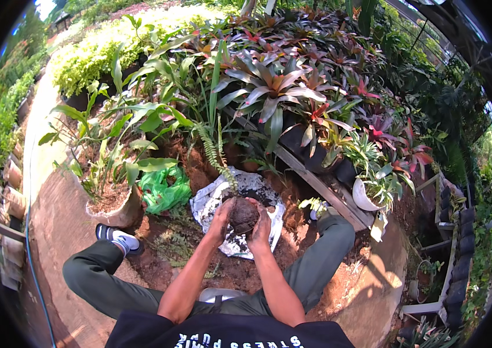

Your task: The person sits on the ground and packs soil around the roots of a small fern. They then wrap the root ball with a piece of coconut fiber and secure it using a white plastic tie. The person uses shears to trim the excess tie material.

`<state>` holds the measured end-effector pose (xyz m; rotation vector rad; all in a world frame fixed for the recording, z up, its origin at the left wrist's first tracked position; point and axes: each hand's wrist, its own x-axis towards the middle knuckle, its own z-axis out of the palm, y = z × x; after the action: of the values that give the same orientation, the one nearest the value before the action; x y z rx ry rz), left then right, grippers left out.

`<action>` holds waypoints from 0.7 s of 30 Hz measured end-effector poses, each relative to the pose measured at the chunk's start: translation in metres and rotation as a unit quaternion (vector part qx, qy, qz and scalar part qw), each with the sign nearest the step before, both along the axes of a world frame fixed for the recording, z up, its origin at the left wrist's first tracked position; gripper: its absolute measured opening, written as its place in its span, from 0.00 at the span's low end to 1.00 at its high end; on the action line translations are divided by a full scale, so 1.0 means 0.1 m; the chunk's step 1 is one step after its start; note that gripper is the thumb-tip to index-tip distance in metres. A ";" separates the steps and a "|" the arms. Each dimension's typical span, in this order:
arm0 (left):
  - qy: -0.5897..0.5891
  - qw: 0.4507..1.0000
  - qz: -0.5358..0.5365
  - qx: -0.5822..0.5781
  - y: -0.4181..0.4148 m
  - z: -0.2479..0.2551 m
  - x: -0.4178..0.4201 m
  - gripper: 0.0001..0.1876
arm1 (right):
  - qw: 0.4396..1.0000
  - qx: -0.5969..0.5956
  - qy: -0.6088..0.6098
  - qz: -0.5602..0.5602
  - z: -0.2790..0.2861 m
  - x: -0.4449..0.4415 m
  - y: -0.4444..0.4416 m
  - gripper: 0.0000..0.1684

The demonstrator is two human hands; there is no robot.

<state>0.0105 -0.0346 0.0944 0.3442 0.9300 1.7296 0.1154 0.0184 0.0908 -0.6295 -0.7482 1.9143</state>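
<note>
Between my palms I hold a round, dark brown ball of soil (244, 215). My left hand (222, 218) presses its left side, and my right hand (261, 224) cups its right side. Both hands are smeared with dirt. Below them a white plastic sheet or sack (204, 198), streaked with dark soil, is spread on the ground. A fern frond (211, 150) arches down just beyond the ball; whether it grows from the ball cannot be made out. Left of the sheet lies a crumpled green plastic bag (165, 191).
A large pot (117, 209) with leafy plants stands by my left foot. Wooden planks (315, 185) run diagonally at the right, near a white pot (364, 196). Bromeliads (276, 85) crowd the far side. Cut fern fronds (176, 243) lie on the soil. A blue hose (32, 265) runs along the left.
</note>
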 end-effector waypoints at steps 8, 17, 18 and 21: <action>-0.275 0.958 -0.002 0.087 -0.05 0.02 -0.04 0.23 | 0.724 0.558 -0.391 -0.104 0.46 -0.08 -0.23 0.24; -0.054 0.998 0.006 0.019 -0.05 -0.11 0.08 0.16 | 0.832 0.435 -0.266 -0.221 0.04 -0.18 -0.25 0.15; -0.067 0.998 0.008 0.013 -0.04 -0.01 0.08 0.16 | 0.862 0.392 -0.242 -0.210 0.10 -0.16 -0.23 0.17; -0.070 0.996 -0.015 0.050 -0.01 0.00 -0.03 0.19 | 0.987 0.125 -0.016 -0.099 0.09 -0.08 -0.11 0.22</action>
<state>0.0080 -0.0359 0.0940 0.2957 0.7364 1.7532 0.1070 0.0073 0.1001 -0.5574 -0.8948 1.6018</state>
